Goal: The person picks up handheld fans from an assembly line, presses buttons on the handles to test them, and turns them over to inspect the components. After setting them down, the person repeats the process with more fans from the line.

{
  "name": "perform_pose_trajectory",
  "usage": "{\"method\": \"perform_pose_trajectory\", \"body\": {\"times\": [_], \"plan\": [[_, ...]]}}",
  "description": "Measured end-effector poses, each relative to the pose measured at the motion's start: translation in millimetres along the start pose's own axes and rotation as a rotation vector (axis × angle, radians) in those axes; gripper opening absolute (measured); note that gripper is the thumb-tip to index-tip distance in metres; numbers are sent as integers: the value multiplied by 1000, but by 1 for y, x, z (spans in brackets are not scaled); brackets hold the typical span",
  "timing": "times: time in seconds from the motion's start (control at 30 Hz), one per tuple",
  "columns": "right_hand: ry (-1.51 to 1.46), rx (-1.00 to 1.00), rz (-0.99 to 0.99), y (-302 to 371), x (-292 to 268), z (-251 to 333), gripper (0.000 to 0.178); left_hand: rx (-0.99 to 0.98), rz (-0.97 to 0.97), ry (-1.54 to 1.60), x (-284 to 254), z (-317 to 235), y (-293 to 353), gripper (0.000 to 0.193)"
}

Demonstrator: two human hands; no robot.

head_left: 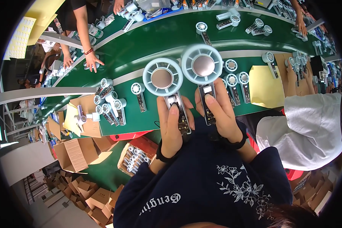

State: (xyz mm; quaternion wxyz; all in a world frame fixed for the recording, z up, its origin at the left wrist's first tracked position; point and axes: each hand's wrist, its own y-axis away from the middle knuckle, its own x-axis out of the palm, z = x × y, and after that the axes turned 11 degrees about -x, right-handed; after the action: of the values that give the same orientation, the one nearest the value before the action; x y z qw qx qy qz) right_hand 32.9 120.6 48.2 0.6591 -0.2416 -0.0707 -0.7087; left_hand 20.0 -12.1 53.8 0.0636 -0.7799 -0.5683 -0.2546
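My left hand [171,127] is wrapped round the handle of a handheld fan [162,78], thumb on the bare circuit board. The fan has a pale blue spoked ring and a silvery disc in its middle. A second handheld fan [203,65] of the same kind is gripped by my right hand [221,114], its thumb also on the open handle. Both fans are upright, side by side, heads away from me. On the green bench, one fan [137,89] lies left of my left hand, and several more fans [231,79] lie beyond my right.
A heap of fans [112,97] lies at the left, near an open cardboard box [89,114]. A yellow sheet [268,86] is on the right. Across the green conveyor [140,49] another person's hand [93,60] reaches in. A person in a white shirt [300,129] sits at my right.
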Motion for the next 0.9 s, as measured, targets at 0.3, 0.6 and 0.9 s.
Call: {"method": "perform_pose_trajectory", "body": {"times": [0.3, 0.6, 0.9], "plan": [[-14, 6, 10, -2, 0, -1, 36, 4, 5, -19, -2, -1, -2, 28], [128, 194, 8, -20, -44, 2, 37, -137, 49, 87, -21, 17, -31, 25], [568, 235, -644, 15, -230, -44, 25, -479, -34, -425, -134, 148, -125, 34]]}}
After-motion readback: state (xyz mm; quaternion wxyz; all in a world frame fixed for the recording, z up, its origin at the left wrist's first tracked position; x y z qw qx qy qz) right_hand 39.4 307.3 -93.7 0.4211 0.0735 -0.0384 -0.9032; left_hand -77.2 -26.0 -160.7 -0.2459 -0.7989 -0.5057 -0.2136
